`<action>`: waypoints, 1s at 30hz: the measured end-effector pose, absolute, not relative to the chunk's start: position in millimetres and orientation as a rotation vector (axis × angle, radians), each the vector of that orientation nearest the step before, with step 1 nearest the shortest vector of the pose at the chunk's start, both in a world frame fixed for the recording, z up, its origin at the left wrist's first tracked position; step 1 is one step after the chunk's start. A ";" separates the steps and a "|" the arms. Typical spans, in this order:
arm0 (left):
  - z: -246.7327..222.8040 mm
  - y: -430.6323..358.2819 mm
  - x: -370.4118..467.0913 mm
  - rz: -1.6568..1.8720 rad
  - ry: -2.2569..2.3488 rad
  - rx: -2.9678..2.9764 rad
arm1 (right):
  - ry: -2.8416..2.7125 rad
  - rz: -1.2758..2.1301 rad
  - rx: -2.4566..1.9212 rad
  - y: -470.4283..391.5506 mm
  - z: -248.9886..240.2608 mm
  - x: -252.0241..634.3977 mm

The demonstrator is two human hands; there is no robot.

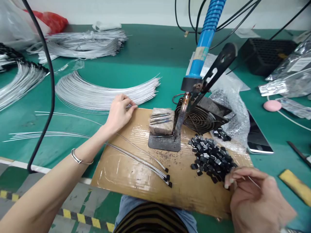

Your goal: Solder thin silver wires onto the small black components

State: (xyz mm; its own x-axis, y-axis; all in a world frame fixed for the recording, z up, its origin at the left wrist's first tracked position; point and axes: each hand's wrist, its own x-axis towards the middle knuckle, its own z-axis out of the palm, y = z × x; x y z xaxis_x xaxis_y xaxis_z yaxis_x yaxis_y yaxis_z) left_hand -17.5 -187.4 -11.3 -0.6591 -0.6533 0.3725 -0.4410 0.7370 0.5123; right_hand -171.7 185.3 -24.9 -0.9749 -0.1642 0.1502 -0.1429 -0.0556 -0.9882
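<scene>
My left hand (122,110) reaches to the near edge of a fanned bundle of white wires (85,94), thumb and forefinger pinched at a wire there. My right hand (259,197) is curled beside a heap of small black connectors (211,158), fingertips at its near right edge. A thin strand of solder wire (254,182) shows between its fingers. Below my left forearm, several white wires with black connectors on their ends (167,178) lie across a brown board (136,168). A blue-handled soldering iron (194,68) is fixed tip-down over a metal plate (165,144).
A block (162,126) carrying metal rods stands by the iron, with a black fan (201,116) behind. More wire bundles (85,43) lie at the back left. A phone (259,134) and a yellow sponge (296,186) are at right. A black cable (50,81) hangs at left.
</scene>
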 end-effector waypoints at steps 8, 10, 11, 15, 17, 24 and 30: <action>16.4 -157.4 0.3 -0.893 -2.130 0.798 | 2.149 -2.272 -0.382 185.2 -24.1 -170.3; 18.3 -150.8 1.0 -0.903 -2.084 0.799 | 2.150 -2.270 -0.390 184.5 -23.3 -170.0; 18.4 -148.2 0.7 -0.908 -2.062 0.800 | 2.141 -2.271 -0.393 184.2 -23.1 -170.0; 22.4 -139.9 1.4 -0.956 -2.025 0.802 | 2.092 -2.298 -0.375 187.2 -26.0 -171.4; 32.2 -135.5 7.3 -0.884 -2.100 0.828 | 2.074 -2.300 -0.380 190.8 -28.8 -171.3; 77.7 -113.7 37.4 -1.478 -2.548 0.720 | 2.097 -2.046 -0.499 185.5 -21.3 -142.4; 59.0 -84.2 29.7 -1.780 -2.491 0.672 | 1.891 -1.625 -0.864 152.8 -1.2 -114.1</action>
